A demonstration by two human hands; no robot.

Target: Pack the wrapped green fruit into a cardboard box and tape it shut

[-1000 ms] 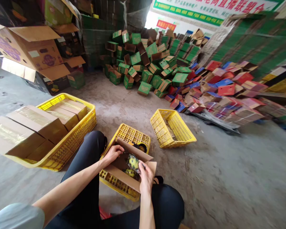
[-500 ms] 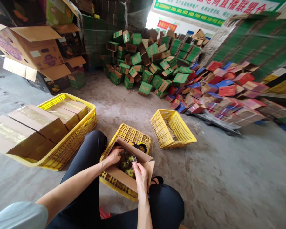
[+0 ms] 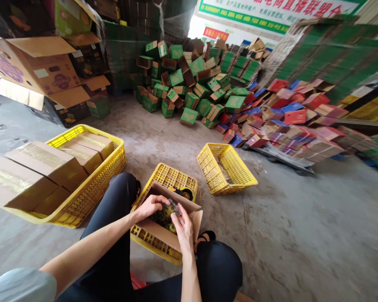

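An open cardboard box (image 3: 164, 237) sits on an upturned yellow crate (image 3: 173, 178) between my knees. Inside lies a clear plastic bag (image 3: 174, 206) around yellow-green, dark-spotted round pieces (image 3: 164, 216), perhaps fruit. Its gathered top is pinched by my right hand (image 3: 184, 228) above the box. Fingers bent, my left hand (image 3: 151, 206) meets the same bunched plastic from the other side, its fingertips closed on it. Just beyond the box's far wall, a black and yellow tape dispenser (image 3: 185, 193) rests on the crate.
To the left, a large yellow crate (image 3: 82, 201) holds several taped cartons (image 3: 47, 161). A smaller yellow basket (image 3: 229, 167) stands ahead on the right. Green boxes (image 3: 189, 116) and red-and-blue boxes (image 3: 295, 117) are heaped behind. Large open cartons (image 3: 47, 67) are stacked at the far left.
My left hand has come up from inside the box toward my right hand. The plastic bag's loose edge is now bunched together between the fingers. The view has shifted slightly.
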